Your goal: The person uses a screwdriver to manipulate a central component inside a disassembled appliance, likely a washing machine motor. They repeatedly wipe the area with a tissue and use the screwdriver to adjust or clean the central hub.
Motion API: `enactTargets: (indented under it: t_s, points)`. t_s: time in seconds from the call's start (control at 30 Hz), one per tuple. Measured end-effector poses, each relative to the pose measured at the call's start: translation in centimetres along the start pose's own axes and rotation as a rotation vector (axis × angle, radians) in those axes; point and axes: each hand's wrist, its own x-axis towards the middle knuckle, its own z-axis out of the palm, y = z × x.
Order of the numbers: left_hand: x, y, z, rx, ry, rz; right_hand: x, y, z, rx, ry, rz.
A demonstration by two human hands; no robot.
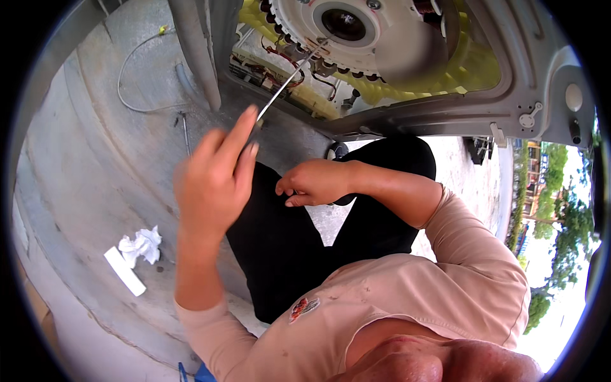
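Worn concrete floor (pixel 83 165) around an open grey metal casing (pixel 471 118).
Crumpled paper (pixel 143 245), a flat white strip (pixel 125 271) and a looped cable (pixel 121 86) lie left; a blurred patch (pixel 414 51) hides part of the toothed white wheel (pixel 305 25). Left hand (pixel 213 178) grips a slim metal rod (pixel 286 86), tip near the wheel's hub (pixel 344 25); right hand (pixel 315 181), slack and released, over black trousers (pixel 273 254).

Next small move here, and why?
I'd bring the right hand up to steady the thin metal shaft: only the left hand grips it, well back from the tip at the white toothed wheel, while the right lies over the black trousers, seemingly holding nothing. Tip contact is hard to tell.
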Motion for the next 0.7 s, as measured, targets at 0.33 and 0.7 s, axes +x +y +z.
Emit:
enactTargets:
  t_s: [0.33, 0.7]
  points:
    - [7.8, -0.8, 1.2, 0.058, -0.008, 0.254, 0.2, 0.1, 0.2, -0.083, 0.069, -0.068]
    - [12.1, 1.1, -0.8, 0.19, -0.179, 0.438, 0.1, -0.6, -0.6, -0.075, 0.062, -0.098]
